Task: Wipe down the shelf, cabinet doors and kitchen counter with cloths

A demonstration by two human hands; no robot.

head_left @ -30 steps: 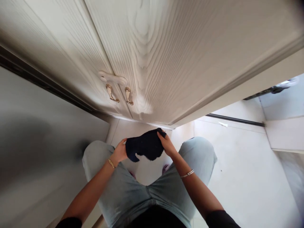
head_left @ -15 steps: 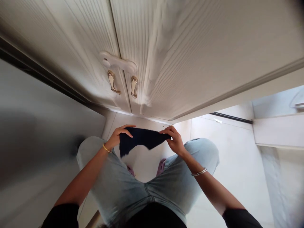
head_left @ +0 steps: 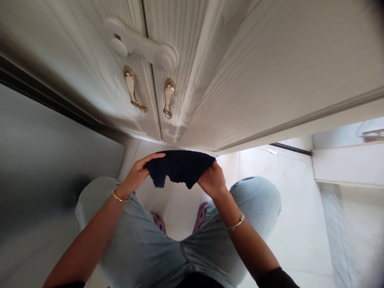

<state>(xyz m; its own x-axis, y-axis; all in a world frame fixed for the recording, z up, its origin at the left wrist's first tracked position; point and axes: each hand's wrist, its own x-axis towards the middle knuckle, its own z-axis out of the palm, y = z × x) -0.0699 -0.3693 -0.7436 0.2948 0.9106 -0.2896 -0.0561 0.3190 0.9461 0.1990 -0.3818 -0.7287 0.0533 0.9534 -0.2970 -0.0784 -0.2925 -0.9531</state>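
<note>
A dark navy cloth is stretched between my two hands, above the floor and in front of the cabinet. Its lower edge hangs uneven, with a notch left of the middle. My left hand grips the cloth's left end, one finger lying along its upper edge. At the right end, my right hand holds the cloth from beneath, with its fingertips hidden behind the fabric.
White wood-grain cabinet doors rise just ahead. A white child lock spans them above two ornate handles. A grey panel stands at left. My knees flank the pale tiled floor.
The cloth has moved slightly up and its top edge now bows outward. My right hand has turned under its end. My view has shifted closer to the cabinet handles.
</note>
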